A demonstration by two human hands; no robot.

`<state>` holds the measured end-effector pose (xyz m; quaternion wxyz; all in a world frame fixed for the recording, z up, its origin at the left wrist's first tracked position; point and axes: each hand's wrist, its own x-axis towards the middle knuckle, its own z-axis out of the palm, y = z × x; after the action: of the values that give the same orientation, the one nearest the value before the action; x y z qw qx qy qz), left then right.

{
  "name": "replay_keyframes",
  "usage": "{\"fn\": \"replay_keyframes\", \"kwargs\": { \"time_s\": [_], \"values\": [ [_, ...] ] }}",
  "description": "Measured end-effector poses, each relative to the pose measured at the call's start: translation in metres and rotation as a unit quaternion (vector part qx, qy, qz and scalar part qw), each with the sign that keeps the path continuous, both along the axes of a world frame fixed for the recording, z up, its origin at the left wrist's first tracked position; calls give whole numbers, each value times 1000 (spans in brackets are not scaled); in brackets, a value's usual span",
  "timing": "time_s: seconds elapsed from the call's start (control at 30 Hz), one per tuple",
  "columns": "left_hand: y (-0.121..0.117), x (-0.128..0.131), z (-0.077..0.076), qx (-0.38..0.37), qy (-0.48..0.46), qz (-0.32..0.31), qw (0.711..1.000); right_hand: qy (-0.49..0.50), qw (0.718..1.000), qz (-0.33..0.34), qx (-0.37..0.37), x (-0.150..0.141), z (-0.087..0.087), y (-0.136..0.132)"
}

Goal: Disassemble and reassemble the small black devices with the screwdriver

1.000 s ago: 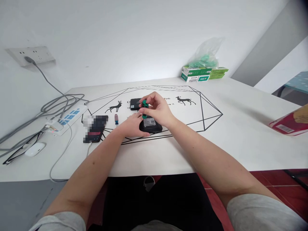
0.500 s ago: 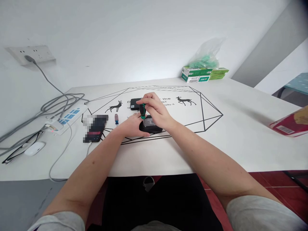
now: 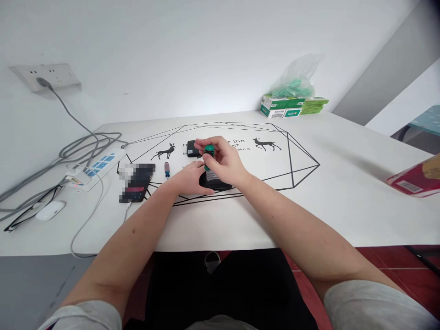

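Note:
My right hand (image 3: 227,161) is closed around the handle of a green and black screwdriver (image 3: 209,149), which stands roughly upright over a labelled hard drive in an open black case (image 3: 220,184). The screwdriver's tip is hidden. My left hand (image 3: 189,178) grips the left side of the case against the table, thumb along its near edge. Just behind lies a black cover (image 3: 191,149) with a small white label, partly hidden by my right fingers. A second, smaller screwdriver (image 3: 167,169) with a clear reddish and blue handle lies left of my left hand.
On the left are a phone (image 3: 141,183) on a cable, a power strip (image 3: 99,169) with coiled cords, glasses (image 3: 32,211) and a white earbud case (image 3: 50,211). Green and white boxes (image 3: 283,106) under a plastic bag stand at the back right. A red package (image 3: 415,178) sits at the right edge.
My right fingers have shifted round the screwdriver handle, which tilted and then came back closer to upright. My left hand and the case have stayed in place.

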<state>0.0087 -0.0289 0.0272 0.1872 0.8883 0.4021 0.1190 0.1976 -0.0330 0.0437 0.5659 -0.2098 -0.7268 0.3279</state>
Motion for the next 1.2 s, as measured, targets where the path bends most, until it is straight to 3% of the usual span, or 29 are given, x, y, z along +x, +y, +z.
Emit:
{"fn": "replay_keyframes", "kwargs": {
  "time_s": [0.2,0.37,0.5,0.7,0.83,1.0,1.2],
  "values": [
    [-1,2,2,7,21,15,1000,-54,988,-85,118,7,3,6],
    [-1,2,2,4,27,16,999,-62,984,-92,139,7,2,9],
    [-1,1,1,-1,24,13,1000,-60,987,-78,129,5,2,7],
    [-3,-1,3,-40,55,40,997,-42,996,-74,38,2,2,2],
    [-1,-3,2,-35,59,35,997,-47,996,-54,51,3,3,1],
    [-2,-3,4,-36,88,36,995,-64,991,-92,79,5,3,3],
    [-8,0,11,-43,121,57,990,-37,994,-88,49,4,2,4]
  ]
}}
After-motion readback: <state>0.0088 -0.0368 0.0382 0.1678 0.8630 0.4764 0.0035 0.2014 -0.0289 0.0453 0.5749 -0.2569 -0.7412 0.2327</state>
